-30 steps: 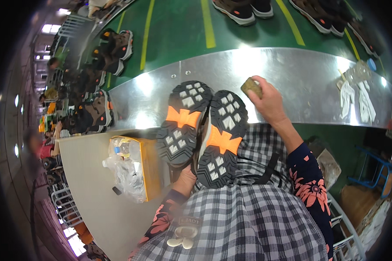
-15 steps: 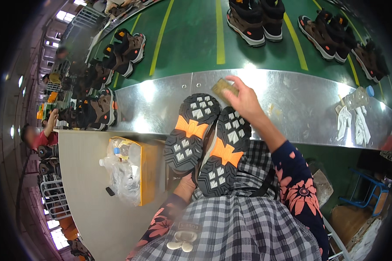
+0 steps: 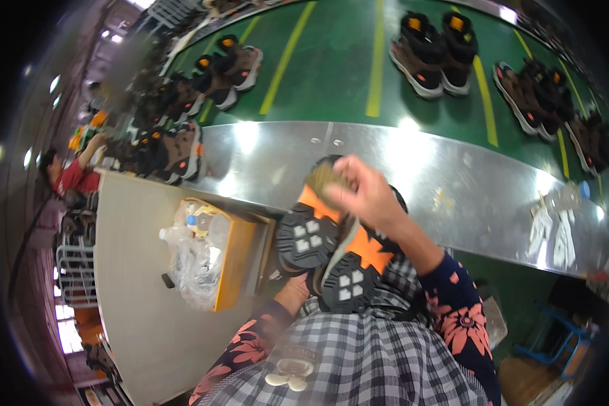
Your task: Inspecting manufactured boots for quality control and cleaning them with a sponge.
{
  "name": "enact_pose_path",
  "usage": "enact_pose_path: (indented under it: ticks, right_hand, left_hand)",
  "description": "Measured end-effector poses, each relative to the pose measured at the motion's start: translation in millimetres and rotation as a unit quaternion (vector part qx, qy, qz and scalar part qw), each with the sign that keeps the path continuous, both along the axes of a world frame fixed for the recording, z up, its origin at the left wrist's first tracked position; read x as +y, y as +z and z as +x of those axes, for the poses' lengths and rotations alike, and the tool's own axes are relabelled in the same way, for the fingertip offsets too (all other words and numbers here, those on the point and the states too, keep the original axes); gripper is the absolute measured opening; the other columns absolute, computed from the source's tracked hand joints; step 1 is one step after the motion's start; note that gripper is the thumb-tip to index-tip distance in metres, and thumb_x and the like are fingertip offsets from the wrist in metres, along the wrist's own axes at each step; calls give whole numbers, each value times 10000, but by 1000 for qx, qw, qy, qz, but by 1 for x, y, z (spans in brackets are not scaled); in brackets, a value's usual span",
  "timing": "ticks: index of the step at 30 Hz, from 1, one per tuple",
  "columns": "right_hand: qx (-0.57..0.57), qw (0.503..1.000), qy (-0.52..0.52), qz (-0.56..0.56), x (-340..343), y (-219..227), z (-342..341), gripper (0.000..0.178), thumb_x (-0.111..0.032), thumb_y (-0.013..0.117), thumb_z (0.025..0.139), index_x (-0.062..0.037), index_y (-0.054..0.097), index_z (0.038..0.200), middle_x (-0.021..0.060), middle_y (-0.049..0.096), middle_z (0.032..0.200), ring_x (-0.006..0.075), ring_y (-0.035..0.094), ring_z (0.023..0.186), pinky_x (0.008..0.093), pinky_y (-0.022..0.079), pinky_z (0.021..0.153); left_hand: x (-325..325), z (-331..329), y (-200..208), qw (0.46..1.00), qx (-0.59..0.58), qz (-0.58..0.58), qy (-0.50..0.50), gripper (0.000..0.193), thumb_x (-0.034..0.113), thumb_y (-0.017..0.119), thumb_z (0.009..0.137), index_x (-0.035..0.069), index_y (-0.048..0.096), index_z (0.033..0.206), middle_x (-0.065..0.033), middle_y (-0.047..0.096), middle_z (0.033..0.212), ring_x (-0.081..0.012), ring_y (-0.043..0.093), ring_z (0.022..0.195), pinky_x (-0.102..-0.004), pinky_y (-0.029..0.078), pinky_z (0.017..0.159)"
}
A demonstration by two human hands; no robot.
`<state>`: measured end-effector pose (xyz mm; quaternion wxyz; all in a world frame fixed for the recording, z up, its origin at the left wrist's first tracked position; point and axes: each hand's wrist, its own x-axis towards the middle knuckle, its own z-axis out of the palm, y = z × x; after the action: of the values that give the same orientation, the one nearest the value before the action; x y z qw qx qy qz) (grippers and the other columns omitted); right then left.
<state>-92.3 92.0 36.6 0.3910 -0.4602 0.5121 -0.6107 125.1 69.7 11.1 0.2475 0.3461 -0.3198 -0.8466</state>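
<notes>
A pair of hiking shoes is held upside down in front of me, the left shoe and the right shoe showing black soles with orange middles and pale grey lugs. My left hand grips them from below, its fingers mostly hidden behind the shoes. Pinched in my right hand is a yellowish-brown block, perhaps a rubber or sponge. It lies over the far end of the left shoe's sole and looks in contact; motion blurs hand and block. The right shoe's far end is covered by my right hand.
A metal ledge borders a green conveyor belt with yellow stripes, carrying several shoes. White gloves and a plastic bottle are on the ledge. A yellow box of plastic bottles stands left. Someone in red works far left.
My right hand has brought the block from beyond the shoes onto the left sole's far end. The view has shifted, so the belt and ledge appear lower and further right.
</notes>
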Motion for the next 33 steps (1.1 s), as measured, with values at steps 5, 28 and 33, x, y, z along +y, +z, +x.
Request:
enact_pose_path:
  ticks: [5, 28, 33]
  right_hand:
    - [202, 972, 42, -110, -15, 12, 29, 339, -169, 770, 803, -32, 647, 1088, 73, 659, 913, 157, 613, 773, 285, 497, 720]
    - [298, 882, -354, 88, 85, -105, -116, 270, -120, 716, 807, -21, 643, 1047, 165, 682, 953, 328, 672, 861, 385, 526, 757]
    - [307, 877, -365, 59, 78, -99, -119, 272, -139, 735, 789, -42, 654, 1031, 149, 685, 925, 321, 673, 811, 379, 533, 715]
  left_hand:
    - [6, -5, 5, 1000, 1, -22, 0, 283, 151, 562, 950, 62, 545, 1219, -44, 620, 1026, -141, 612, 873, -287, 505, 729]
    - [-137, -39, 84, 925, -133, -338, -113, 338, 69, 584, 911, 33, 567, 1247, -73, 645, 1145, -150, 628, 1001, -314, 527, 856]
    - [-241, -136, 116, 713, -216, -654, -131, 507, -35, 550, 815, 33, 524, 1317, -47, 633, 1162, -146, 579, 1052, -312, 467, 946]
